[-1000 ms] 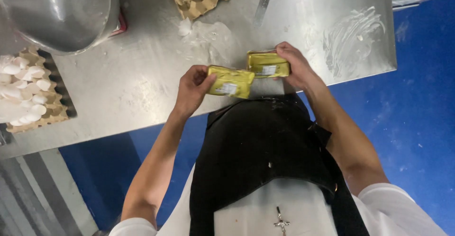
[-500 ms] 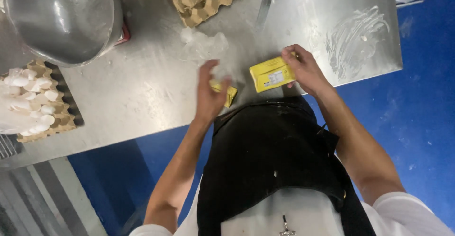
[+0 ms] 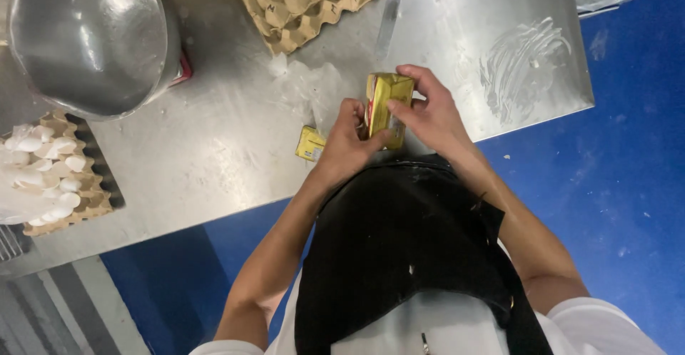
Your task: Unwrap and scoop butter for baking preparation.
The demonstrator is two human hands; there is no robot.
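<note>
Stainless-steel desk (image 3: pixel 214 155) over a blue floor (image 3: pixel 628 184), viewed from above, with a black apron (image 3: pixel 407 255) filling the lower centre. At the near edge of the desk, 1 yellow wrapped block (image 3: pixel 387 98) held upright in the air between 2 hands, just above the desk edge and close to the body. Left hand (image 3: pixel 346 148) closed around the lower part of the block, thumb pressed against its near face. Right hand (image 3: pixel 435 116) curled over the top and far side, fingers (image 3: pixel 417 77) pinching the upper edge of the wrapper, thumb laid across the front face. Second, smaller yellow wrapped block (image 3: pixel 310 143) lying flat on the desk just beside the left hand, not touched. Crumpled clear film (image 3: pixel 307 87) on the desk behind the hands. Large metal bowl (image 3: pixel 85 34) at upper left; empty cardboard egg tray (image 3: pixel 307 2) at top centre; another tray heaped with white eggshells (image 3: pixel 50 176) at the left edge; white smear (image 3: pixel 524 59) on the desk to the right. Step in hand, as judged from the grip: working at the wrapper of the held block near its top fold. Handling of this kind calls for a steady hold from the left hand and a fine pinch from the right on the fold; state of the wrapper seam not discernible.
</note>
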